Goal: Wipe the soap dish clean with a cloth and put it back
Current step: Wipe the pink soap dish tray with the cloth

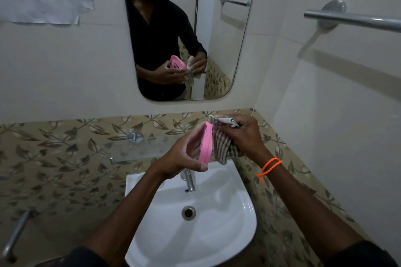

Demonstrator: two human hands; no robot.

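Note:
My left hand (pixel 184 155) grips a pink plastic soap dish (pixel 206 143), held on edge above the white sink (pixel 152 182). My right hand (pixel 243 134) holds a striped brown-and-white cloth (pixel 225 147) bunched against the dish's right face. The cloth hangs down below my fingers. In the mirror (pixel 230 50) the dish's slotted side shows, with both hands around it.
A chrome tap (pixel 189 181) stands at the back of the sink, under my hands. A glass shelf (pixel 138 147) on metal brackets runs along the leaf-patterned tiles to the left. A towel bar (pixel 355 20) juts from the right wall. The drain (pixel 188 213) lies in the basin.

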